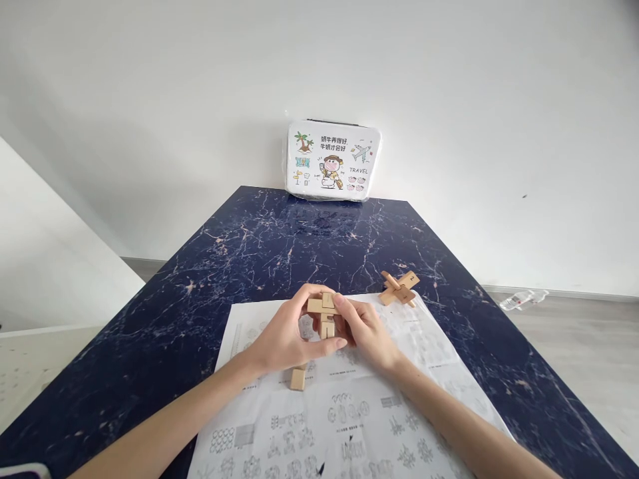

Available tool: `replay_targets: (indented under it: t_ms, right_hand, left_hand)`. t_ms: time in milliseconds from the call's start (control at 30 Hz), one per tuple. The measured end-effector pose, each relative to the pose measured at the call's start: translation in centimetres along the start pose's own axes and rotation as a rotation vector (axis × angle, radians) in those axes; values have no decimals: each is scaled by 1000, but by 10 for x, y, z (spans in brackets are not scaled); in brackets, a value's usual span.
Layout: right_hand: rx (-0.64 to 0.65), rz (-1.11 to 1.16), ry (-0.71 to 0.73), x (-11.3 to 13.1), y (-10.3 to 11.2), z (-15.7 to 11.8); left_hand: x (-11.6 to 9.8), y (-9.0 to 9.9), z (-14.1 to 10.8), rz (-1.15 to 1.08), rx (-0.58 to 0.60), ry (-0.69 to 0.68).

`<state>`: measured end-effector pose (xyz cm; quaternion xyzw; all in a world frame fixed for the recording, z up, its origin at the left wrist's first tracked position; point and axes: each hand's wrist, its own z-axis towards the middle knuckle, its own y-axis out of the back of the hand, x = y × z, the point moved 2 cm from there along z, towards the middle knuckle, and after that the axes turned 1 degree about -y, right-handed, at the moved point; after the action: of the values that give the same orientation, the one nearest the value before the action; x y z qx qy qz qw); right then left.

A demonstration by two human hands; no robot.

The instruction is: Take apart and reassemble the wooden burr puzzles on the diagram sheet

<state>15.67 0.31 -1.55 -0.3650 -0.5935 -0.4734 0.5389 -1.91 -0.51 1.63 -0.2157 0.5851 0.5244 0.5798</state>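
Both hands hold a small assembly of light wooden blocks (327, 328) above a printed paper sheet (349, 399). My left hand (285, 332) wraps round its left side, with the thumb below and the fingers over the top. My right hand (368, 331) grips the right side, its thumb at the upper block. Under my left hand, a loose wooden block (298, 378) lies on the sheet, partly hidden. Several joined wooden pieces (399, 289), one marked 2, rest at the sheet's top right corner.
The dark blue marbled table (309, 246) reaches back to a white wall. A white case with cartoon prints (333, 159) leans there. Clear plastic (523, 299) lies on the floor at right. A white-edged object (24, 471) shows at the bottom left.
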Motion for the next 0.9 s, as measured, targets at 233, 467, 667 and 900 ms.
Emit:
replay_targets:
  t_ms: [233, 467, 667, 900]
  right_hand:
    - [4, 7, -13, 2, 0, 0]
    - [50, -46, 50, 6, -3, -5]
    - [121, -241, 272, 12, -5, -9]
    - [305, -498, 501, 4, -22, -14]
  left_hand:
    - [4, 1, 1, -7, -14, -3]
    - [9, 10, 8, -168, -231, 141]
    - [10, 18, 14, -238, -389, 242]
    - [17, 16, 12, -223, -352, 262]
